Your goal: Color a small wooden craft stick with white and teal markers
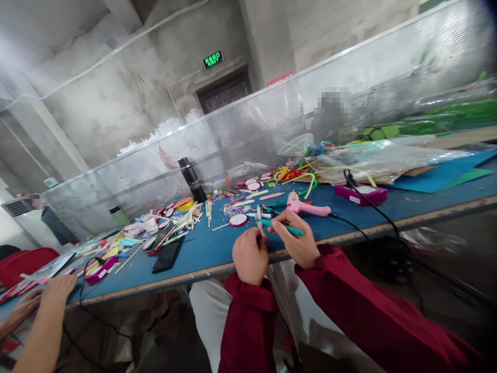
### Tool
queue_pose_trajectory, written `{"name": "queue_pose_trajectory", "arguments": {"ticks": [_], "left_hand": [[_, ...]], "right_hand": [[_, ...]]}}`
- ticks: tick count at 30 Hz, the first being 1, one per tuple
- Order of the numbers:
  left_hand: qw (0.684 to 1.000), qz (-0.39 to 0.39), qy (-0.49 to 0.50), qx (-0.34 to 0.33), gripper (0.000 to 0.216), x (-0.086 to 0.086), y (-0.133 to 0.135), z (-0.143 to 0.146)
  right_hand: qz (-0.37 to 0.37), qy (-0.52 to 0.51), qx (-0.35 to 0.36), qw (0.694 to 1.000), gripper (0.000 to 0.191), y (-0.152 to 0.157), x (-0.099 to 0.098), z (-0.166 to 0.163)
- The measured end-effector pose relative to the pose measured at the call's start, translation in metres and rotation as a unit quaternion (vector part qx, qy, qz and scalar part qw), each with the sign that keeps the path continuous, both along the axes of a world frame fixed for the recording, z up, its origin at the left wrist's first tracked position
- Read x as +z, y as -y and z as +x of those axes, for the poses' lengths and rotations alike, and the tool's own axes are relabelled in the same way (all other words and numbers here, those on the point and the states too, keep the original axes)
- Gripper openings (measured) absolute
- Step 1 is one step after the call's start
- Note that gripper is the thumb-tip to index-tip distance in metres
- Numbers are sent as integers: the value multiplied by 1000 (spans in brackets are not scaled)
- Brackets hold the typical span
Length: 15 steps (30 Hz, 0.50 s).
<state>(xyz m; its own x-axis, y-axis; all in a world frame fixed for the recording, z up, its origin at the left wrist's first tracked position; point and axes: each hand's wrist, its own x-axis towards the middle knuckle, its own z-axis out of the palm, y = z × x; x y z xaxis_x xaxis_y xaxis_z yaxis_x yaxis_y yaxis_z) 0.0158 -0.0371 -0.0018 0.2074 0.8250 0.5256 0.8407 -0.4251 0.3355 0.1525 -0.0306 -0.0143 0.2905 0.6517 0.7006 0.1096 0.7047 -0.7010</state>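
My left hand (250, 255) is closed around a small white stick piece (259, 213) that pokes up above the fingers. My right hand (295, 237) grips a teal pen-like tool (280, 226) lying across the fingers, its tip pointing left toward the white piece. Both hands hover at the near edge of the blue table (209, 247), in dark red sleeves. Just beyond them lie a round red-rimmed white disc (238, 219) and a pink glue gun (306, 207) with a black cord.
A black phone (167, 255) and a litter of sticks and discs (171, 220) lie to the left. A black bottle (193, 179) stands farther back. A purple box (361, 193) and plastic bags (373, 158) sit right. Another person's arm (46, 316) rests at the left edge. A perforated metal screen (272, 119) backs the table.
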Motion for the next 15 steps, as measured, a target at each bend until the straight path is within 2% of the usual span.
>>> {"name": "queue_pose_trajectory", "arguments": {"ticks": [8, 15], "left_hand": [[1000, -11, 19, -21, 6, 1, -1, -1], [1000, -14, 25, -13, 11, 2, -2, -2]], "right_hand": [[-4, 6, -27, 1000, 20, 1, 2, 0], [-2, -2, -63, 998, 18, 0, 3, -1]]}}
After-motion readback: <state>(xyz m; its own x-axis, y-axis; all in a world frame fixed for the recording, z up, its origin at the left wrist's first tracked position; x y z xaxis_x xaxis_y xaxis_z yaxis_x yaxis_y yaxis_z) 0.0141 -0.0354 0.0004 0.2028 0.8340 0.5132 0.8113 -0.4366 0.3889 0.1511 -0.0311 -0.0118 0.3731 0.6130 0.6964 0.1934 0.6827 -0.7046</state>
